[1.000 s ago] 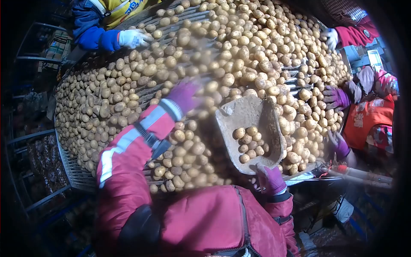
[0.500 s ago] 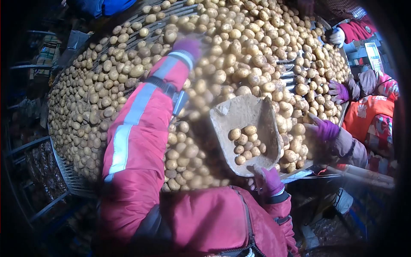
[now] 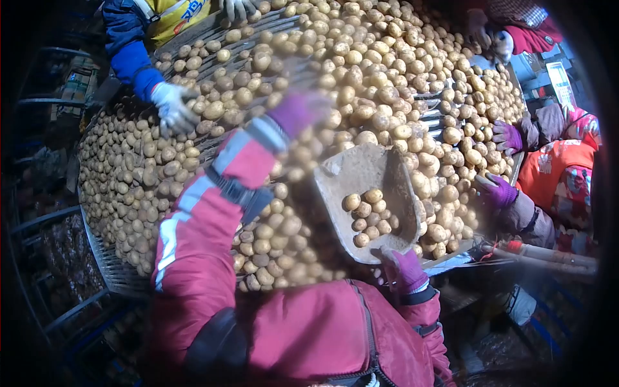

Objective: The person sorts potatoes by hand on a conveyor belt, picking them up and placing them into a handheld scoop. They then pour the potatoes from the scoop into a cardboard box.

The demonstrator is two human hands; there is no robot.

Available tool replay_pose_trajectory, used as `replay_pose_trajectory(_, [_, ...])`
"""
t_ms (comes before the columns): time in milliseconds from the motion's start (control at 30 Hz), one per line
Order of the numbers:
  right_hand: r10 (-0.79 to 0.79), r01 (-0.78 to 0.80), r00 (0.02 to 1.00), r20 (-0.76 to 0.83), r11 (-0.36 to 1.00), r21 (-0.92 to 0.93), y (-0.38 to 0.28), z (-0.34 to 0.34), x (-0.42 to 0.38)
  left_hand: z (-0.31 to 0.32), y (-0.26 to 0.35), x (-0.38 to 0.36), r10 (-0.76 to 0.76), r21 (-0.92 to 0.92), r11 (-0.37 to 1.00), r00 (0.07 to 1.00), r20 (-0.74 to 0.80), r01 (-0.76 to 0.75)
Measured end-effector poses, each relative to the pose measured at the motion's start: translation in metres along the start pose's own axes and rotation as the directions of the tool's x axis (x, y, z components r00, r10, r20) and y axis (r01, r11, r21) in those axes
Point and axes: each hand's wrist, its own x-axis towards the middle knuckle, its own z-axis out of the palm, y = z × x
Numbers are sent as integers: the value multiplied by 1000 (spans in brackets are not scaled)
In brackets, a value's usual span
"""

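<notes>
My right hand (image 3: 404, 269), in a purple glove, grips the near end of a worn, dirt-coated scoop (image 3: 335, 213). Several small potatoes (image 3: 371, 219) lie in the scoop's hollow, and its broad open end points away from me over the heap. My left hand (image 3: 300, 113), also purple-gloved, reaches far out over the large spread of potatoes (image 3: 361, 84). Motion smears its fingers, so I cannot tell whether it holds a potato. A dark band with a box-like piece (image 3: 238, 193) sits on my left forearm.
A slatted metal rack (image 3: 213, 68) shows beneath the potatoes. At the far left, a person's white-gloved hand (image 3: 173, 108) rests over them. Purple-gloved hands (image 3: 508, 137) of a person in an orange vest are at the right edge. A pole (image 3: 548, 255) juts out at lower right.
My left hand has swept right and slightly nearer. A person in blue sleeves and a yellow top has leaned in at upper left. The scoop and my right hand stay almost still.
</notes>
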Motion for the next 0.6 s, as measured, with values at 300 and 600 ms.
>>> replay_pose_trajectory(300, [102, -95, 994, -40, 984, 149, -27, 12, -6, -42, -121, 9, -87, 692, 715, 995, -56, 101])
replay_pose_trajectory(600, [35, -34, 998, -49, 999, 21, -4, 4, -1, -5, -122, 64, -413, 741, 550, 897, -158, 384])
